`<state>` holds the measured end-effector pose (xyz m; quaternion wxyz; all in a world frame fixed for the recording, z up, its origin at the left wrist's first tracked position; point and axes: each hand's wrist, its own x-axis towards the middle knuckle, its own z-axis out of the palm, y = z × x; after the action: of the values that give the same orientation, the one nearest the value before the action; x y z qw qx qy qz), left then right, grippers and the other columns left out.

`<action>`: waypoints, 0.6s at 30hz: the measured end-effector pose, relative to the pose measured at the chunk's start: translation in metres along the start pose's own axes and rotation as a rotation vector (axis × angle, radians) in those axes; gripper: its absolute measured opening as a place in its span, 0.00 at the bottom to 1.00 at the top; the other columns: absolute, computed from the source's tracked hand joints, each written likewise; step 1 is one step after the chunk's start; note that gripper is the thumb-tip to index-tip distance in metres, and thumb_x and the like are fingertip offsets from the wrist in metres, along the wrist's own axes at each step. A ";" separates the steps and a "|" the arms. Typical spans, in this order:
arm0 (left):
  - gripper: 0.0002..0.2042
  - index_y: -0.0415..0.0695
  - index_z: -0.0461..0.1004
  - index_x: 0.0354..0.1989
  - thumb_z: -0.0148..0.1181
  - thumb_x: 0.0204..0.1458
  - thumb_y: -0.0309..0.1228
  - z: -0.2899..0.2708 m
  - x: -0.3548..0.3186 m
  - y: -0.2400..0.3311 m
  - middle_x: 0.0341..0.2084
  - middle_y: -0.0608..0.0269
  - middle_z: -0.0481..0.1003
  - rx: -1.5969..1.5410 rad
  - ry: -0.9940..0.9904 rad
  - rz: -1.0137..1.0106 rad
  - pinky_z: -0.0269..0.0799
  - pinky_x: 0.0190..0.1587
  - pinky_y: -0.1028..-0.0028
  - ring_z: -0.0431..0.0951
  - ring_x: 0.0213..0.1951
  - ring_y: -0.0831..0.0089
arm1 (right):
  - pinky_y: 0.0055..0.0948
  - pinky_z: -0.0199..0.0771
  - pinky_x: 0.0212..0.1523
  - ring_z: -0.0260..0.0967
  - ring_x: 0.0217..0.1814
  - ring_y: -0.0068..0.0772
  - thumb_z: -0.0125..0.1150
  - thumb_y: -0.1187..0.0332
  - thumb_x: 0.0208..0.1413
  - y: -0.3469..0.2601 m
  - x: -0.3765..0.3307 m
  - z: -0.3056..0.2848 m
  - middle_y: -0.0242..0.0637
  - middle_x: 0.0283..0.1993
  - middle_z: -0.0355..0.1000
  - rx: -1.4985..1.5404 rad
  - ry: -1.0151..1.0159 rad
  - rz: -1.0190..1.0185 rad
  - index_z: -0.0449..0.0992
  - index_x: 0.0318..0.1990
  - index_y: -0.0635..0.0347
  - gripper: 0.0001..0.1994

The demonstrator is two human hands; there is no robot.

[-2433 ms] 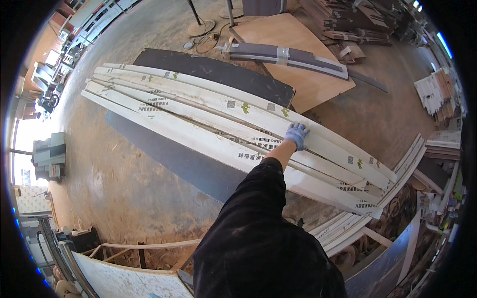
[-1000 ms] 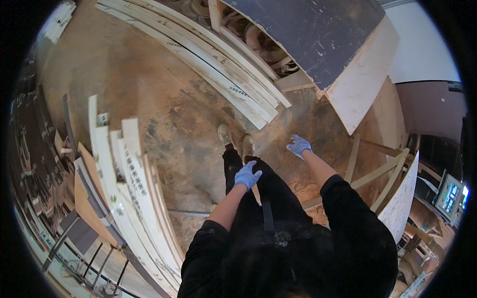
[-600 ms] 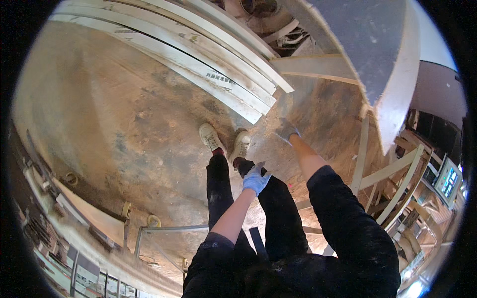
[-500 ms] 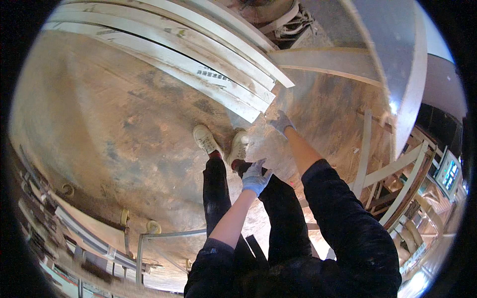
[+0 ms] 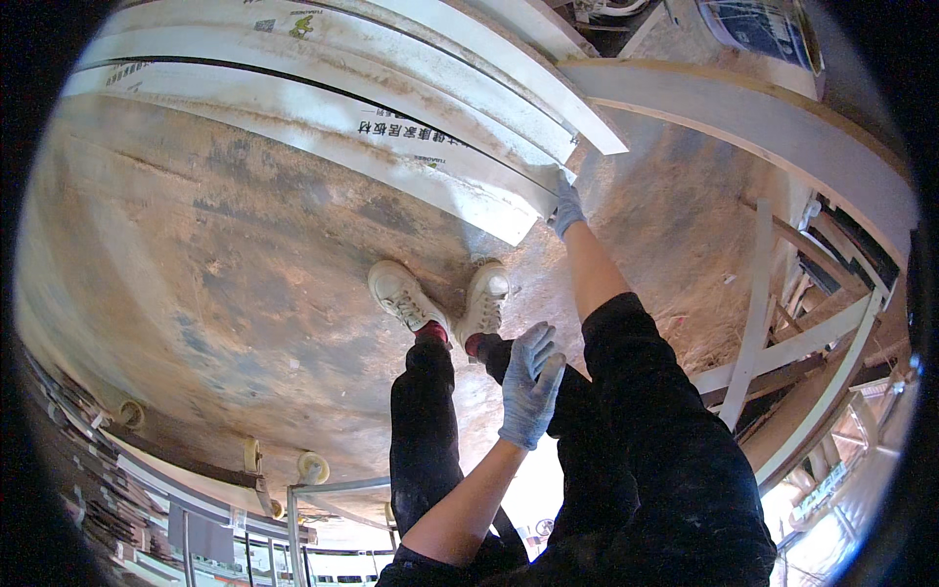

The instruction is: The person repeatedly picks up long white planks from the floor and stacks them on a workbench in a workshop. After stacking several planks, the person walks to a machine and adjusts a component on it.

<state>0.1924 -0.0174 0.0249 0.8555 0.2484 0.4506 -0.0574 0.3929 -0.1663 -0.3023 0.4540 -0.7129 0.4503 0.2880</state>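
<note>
Several long white boards (image 5: 469,191) lie stacked on the floor at the upper left, their ends toward the middle. My right hand (image 5: 569,207), in a pale glove, is at the end of the nearest boards, its fingers closed round a board's edge. Part of those fingers is hidden against the board. Lower down, my gloved left hand (image 5: 533,391) hovers over my right thigh, holding nothing. Its fingers point up and the thumb stands apart from them.
My white shoes (image 5: 399,293) stand just short of the boards. A curved-looking pale panel (image 5: 724,98) crosses the upper right. Wooden frame pieces (image 5: 753,323) lean at the right. A metal-framed rack with wheels (image 5: 313,468) stands at the lower left.
My right hand has come up from the floor side to the board ends and closed there. My left hand has moved slightly right, its thumb apart. The view has shifted closer to the boards.
</note>
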 end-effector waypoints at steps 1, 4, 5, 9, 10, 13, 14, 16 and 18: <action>0.25 0.37 0.56 0.60 0.56 0.56 0.28 0.000 0.000 0.000 0.57 0.48 0.63 -0.012 0.001 -0.012 0.58 0.63 0.65 0.64 0.60 0.62 | 0.43 0.75 0.43 0.70 0.49 0.39 0.63 0.36 0.44 0.004 0.001 0.000 0.39 0.52 0.69 0.109 -0.088 -0.043 0.65 0.57 0.53 0.39; 0.24 0.37 0.58 0.60 0.56 0.56 0.31 -0.001 0.007 -0.009 0.58 0.52 0.61 0.095 0.071 0.032 0.58 0.62 0.66 0.63 0.59 0.64 | 0.39 0.76 0.44 0.71 0.47 0.39 0.60 0.39 0.49 0.008 -0.012 -0.010 0.40 0.50 0.70 0.344 -0.280 -0.076 0.67 0.54 0.58 0.34; 0.25 0.37 0.58 0.60 0.56 0.56 0.32 -0.005 0.012 -0.013 0.58 0.52 0.60 0.168 0.124 0.075 0.58 0.62 0.66 0.62 0.58 0.64 | 0.38 0.76 0.44 0.71 0.46 0.39 0.59 0.40 0.51 0.011 -0.025 -0.018 0.40 0.49 0.71 0.372 -0.303 -0.070 0.68 0.54 0.59 0.33; 0.30 0.45 0.57 0.63 0.61 0.53 0.38 -0.041 0.029 -0.015 0.62 0.57 0.56 0.095 0.442 0.103 0.59 0.60 0.65 0.59 0.61 0.65 | 0.37 0.75 0.49 0.71 0.47 0.38 0.50 0.43 0.59 0.007 -0.128 -0.058 0.40 0.48 0.72 0.257 -0.443 -0.094 0.70 0.51 0.60 0.27; 0.32 0.47 0.57 0.64 0.62 0.52 0.39 -0.052 0.031 -0.012 0.63 0.58 0.55 -0.070 0.507 0.035 0.60 0.60 0.65 0.58 0.62 0.66 | 0.36 0.74 0.51 0.71 0.48 0.38 0.48 0.44 0.61 0.004 -0.162 -0.071 0.40 0.49 0.72 0.450 -0.473 0.115 0.71 0.51 0.61 0.27; 0.29 0.55 0.60 0.61 0.62 0.51 0.43 -0.081 0.009 0.018 0.57 0.68 0.64 -0.358 0.316 -0.106 0.67 0.54 0.64 0.67 0.53 0.70 | 0.38 0.71 0.56 0.66 0.56 0.38 0.45 0.49 0.63 -0.002 -0.290 -0.110 0.43 0.57 0.67 0.485 -0.503 0.236 0.65 0.58 0.62 0.27; 0.27 0.56 0.63 0.59 0.63 0.50 0.45 -0.082 -0.004 0.033 0.52 0.70 0.69 -0.455 0.280 -0.175 0.72 0.49 0.65 0.72 0.47 0.73 | 0.40 0.69 0.58 0.64 0.59 0.39 0.46 0.49 0.63 -0.007 -0.330 -0.120 0.44 0.59 0.66 0.491 -0.501 0.301 0.63 0.59 0.62 0.27; 0.35 0.49 0.59 0.63 0.59 0.49 0.53 -0.072 -0.049 0.065 0.60 0.63 0.64 -0.638 0.113 -0.044 0.62 0.61 0.57 0.65 0.59 0.62 | 0.43 0.64 0.62 0.62 0.61 0.42 0.47 0.52 0.63 -0.015 -0.409 -0.139 0.43 0.61 0.64 0.480 -0.320 0.424 0.60 0.62 0.59 0.26; 0.36 0.49 0.57 0.65 0.54 0.51 0.57 -0.058 -0.102 0.105 0.62 0.61 0.62 -0.746 0.021 -0.011 0.56 0.64 0.56 0.61 0.62 0.59 | 0.50 0.67 0.59 0.63 0.62 0.43 0.51 0.52 0.61 -0.028 -0.485 -0.169 0.39 0.62 0.63 0.401 -0.489 0.388 0.58 0.63 0.54 0.27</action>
<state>0.1237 0.0886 0.1180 0.8823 -0.0824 0.4506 0.1087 0.2107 -0.1301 0.1778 0.6156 -0.4213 0.5027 0.4368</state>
